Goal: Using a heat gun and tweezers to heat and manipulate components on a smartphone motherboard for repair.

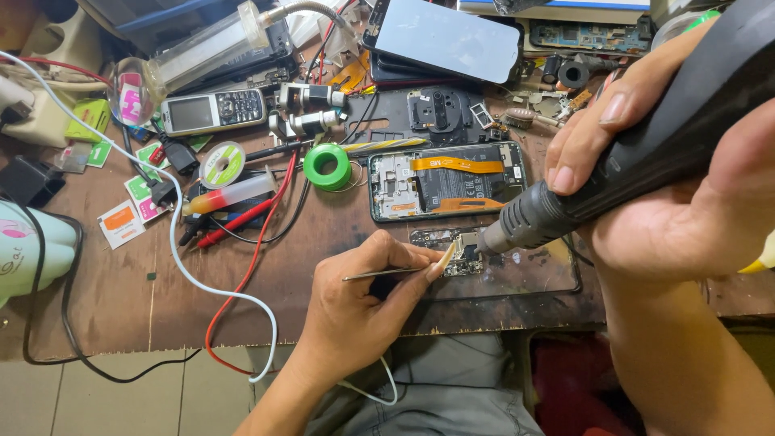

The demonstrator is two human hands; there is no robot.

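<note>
Tweezers (383, 274) pinched in left hand (355, 303) touch circuit board (454, 249); right hand (678, 194) grips hot-air gun (646, 137).

Single head cam, looking steeply down and forward across the bench (121, 307) from its near edge. Close range: both hands fill the lower and right frame, near edge and floor tiles at bottom, far edge cropped. No second view

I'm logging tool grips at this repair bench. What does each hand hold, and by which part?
The left hand pinches tweezers near their tip end. The right hand wraps the black handle of a hot-air tool.
</note>
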